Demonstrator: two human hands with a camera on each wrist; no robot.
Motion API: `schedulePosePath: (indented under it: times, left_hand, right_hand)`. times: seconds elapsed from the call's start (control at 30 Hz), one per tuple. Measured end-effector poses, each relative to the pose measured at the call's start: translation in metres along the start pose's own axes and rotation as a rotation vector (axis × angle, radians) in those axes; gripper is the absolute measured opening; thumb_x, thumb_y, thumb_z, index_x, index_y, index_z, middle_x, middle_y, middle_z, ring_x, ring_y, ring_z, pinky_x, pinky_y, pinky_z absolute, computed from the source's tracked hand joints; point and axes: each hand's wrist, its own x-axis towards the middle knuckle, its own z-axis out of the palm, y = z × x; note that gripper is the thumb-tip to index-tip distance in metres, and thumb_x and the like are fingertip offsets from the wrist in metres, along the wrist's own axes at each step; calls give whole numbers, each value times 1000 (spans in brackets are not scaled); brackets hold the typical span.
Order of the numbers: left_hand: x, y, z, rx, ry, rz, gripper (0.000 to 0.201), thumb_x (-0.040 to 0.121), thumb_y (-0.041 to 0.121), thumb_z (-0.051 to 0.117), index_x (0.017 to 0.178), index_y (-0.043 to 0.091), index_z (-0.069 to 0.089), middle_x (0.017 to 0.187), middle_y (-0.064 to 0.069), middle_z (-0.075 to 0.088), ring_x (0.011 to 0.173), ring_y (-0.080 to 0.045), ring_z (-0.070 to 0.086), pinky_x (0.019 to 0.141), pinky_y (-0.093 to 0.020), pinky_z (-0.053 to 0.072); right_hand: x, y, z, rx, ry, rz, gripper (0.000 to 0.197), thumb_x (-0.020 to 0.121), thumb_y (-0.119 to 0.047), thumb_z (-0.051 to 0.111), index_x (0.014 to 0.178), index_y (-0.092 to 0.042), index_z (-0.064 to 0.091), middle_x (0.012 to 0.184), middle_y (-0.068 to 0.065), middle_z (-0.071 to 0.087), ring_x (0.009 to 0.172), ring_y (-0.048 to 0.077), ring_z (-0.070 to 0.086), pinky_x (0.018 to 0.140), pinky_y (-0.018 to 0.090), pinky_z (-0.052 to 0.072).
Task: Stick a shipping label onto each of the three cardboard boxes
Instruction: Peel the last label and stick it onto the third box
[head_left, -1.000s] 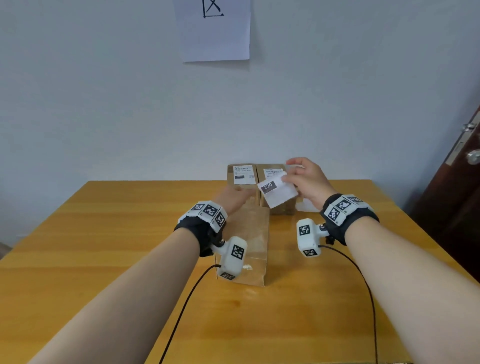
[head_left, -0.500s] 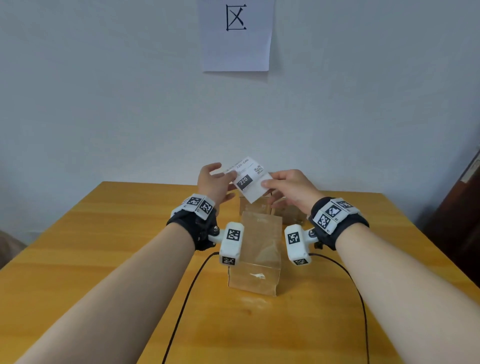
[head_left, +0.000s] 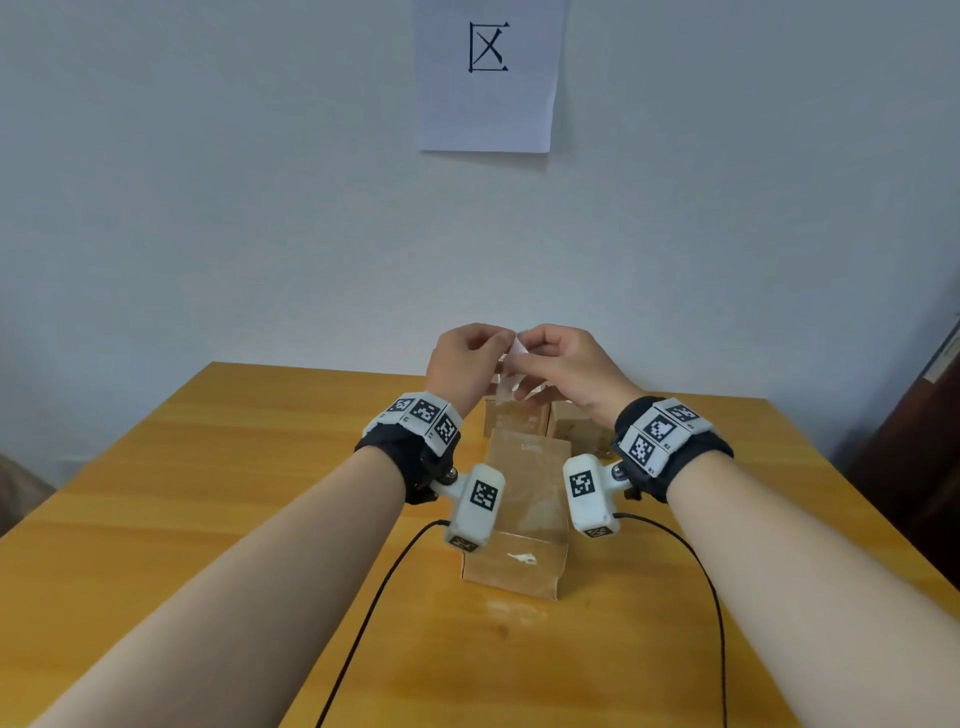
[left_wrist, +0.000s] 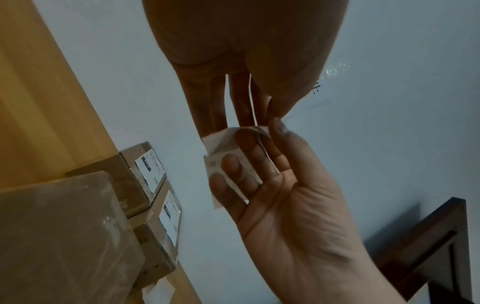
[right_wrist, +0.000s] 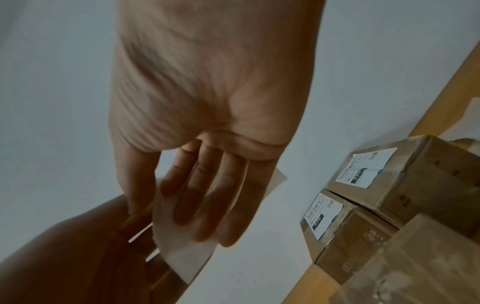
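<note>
Right now I have both hands raised together over the far part of the tabletop (head_left: 260, 493), the left hand (head_left: 462, 364) and right hand (head_left: 566, 364) each pinching the same shipping label (left_wrist: 228, 156) between thumb and fingers, and it looks to me as if I am working its backing loose at one corner. From the right wrist view the label (right_wrist: 182, 253) lies flat across my right fingers (right_wrist: 205, 205), with the left hand's fingertips nipping its edge (the printed face I cannot make out here). It is thin, limp paper, almost weightless, and I judge it will curl and stick to itself or to my skin once bared, so I would keep hold at the edges only. Below and just beyond my hands stand two small boxes, each already labelled: the 070 box (right_wrist: 337, 232) and, touching it, the 220 box (right_wrist: 405, 176). Nearer me stands the tall unlabelled box (head_left: 519, 519), between my wrists, bare on top and waiting for this one
</note>
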Motion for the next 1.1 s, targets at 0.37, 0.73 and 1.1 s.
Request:
schedulePosePath:
  times: [0.37,0.73,1.1]
  left_hand:
    - [-2,0,-3,-40,-5,-7,26,96,32,65,90,9,75,91,-12,77,87,-33,75,72,-55,63]
    - [-1,-5,-3,-35,-45,37,23,90,35,73,91,13,78,88,-6,78,87,-26,76,76,-50,64]
    - [-3,-4,-6,-71,29,8,18,97,21,67,93,5,75,91,-10,77,83,-26,77,72,-47,65]
  right_hand:
    - [-3,-6,-1,25,20,-83,9,96,-16,74,100,-7,73,98,23,77,71,26,73,66,42,66]
    - [-2,-4,-6,-56,70,-75,15,101,-13,68,107,0,72,89,13,76,72,25,73,68,43,64]
    - [-3,1,-10,-14,83,-26,8,101,-13,67,101,-6,71,95,15,78,75,26,73,71,45,63]
